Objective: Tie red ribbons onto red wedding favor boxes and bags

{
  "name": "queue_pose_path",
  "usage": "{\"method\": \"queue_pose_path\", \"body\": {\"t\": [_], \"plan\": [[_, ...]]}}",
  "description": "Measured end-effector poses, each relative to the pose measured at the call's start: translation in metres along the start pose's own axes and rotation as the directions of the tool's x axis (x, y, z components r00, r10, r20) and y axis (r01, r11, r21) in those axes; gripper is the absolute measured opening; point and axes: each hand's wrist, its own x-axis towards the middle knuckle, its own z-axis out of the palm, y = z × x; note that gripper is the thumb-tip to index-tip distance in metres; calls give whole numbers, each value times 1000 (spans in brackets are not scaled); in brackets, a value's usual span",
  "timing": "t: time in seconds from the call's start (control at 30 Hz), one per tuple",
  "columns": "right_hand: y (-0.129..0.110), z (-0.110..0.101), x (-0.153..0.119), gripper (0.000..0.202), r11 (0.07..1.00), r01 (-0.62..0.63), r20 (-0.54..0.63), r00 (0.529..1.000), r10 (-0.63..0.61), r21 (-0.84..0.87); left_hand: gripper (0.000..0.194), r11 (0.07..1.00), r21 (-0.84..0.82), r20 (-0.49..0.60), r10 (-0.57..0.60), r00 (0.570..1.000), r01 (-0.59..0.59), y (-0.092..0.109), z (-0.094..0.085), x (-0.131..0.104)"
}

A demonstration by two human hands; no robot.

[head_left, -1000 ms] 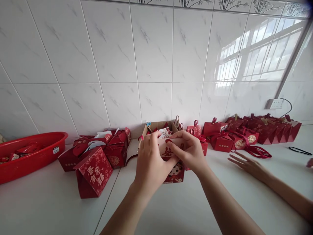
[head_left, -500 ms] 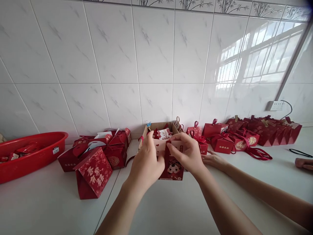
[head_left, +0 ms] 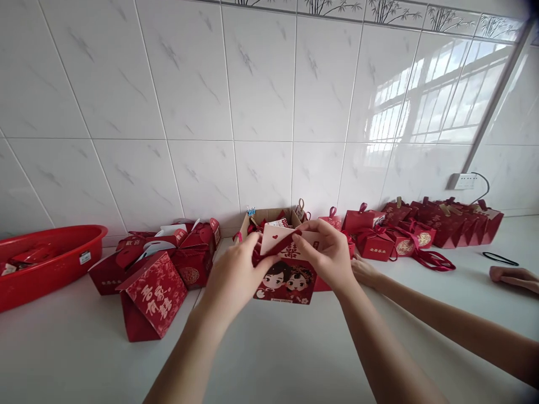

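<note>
Clasping a printed card box [head_left: 284, 286] in the head view, the person's two bare hands meet over the middle of the smooth white surface [head_left: 269, 353], towards its back edge. The box has a flat red front with two cartoon figures and a pale upper panel bearing a red heart; whether its base touches the surface cannot be told. The left hand [head_left: 236, 266] has its thumb and fingers clamped on the left of the upper part, while the right hand [head_left: 327, 252] pinches the top right, thumb against forefinger, at the end of a dark red strip [head_left: 280, 247] slanting across the panel.

Behind the box stands an open brown carton [head_left: 273, 213], a blue clip [head_left: 251, 211] on its rim. By the left edge sits a glossy red plastic tub [head_left: 54, 278], curved and shallow; between it and the hands are a wedge-shaped box [head_left: 158, 297] and folded red boxes [head_left: 196, 264]. Along the back edge, rightwards, stand ribbon-tied boxes [head_left: 374, 244] and a row of pointed ones [head_left: 467, 227]. Another person's hand [head_left: 365, 272] reaches in from the right edge, close to the right hand.
</note>
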Motion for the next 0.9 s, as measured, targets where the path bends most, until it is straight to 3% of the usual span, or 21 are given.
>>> {"method": "queue_pose_path", "body": {"t": [0.17, 0.27, 0.43, 0.5, 0.63, 0.8, 0.9], "plan": [[-3, -8, 1, 8, 999, 38, 65, 997, -38, -11, 24, 976, -204, 13, -68, 998, 69, -13, -28, -1], [-6, -8, 0, 7, 1000, 2, 189, 982, -5, 18, 18, 938, -337, -77, -109, 991, 77, -15, -43, -4], [-15, 1, -7, 8, 990, -65, 464, 886, 1, 123, 17, 727, -686, -131, -153, 979, 22, -13, -47, -8], [-18, 4, -9, 9, 989, -54, 516, 856, -25, 137, 20, 722, -692, -197, -159, 967, -22, -11, -44, -8], [-21, 4, -9, 9, 992, -36, 551, 833, -37, 121, 29, 814, -569, -310, -78, 947, -120, -5, -41, -7], [-21, -2, -8, 8, 991, -30, 547, 836, -45, 128, 11, 834, -547, -225, -56, 973, -78, -6, -46, -6], [-22, -4, -8, 7, 989, -28, 541, 839, -54, 142, 14, 809, -580, -191, -24, 981, -93, -11, -45, -7]]}}
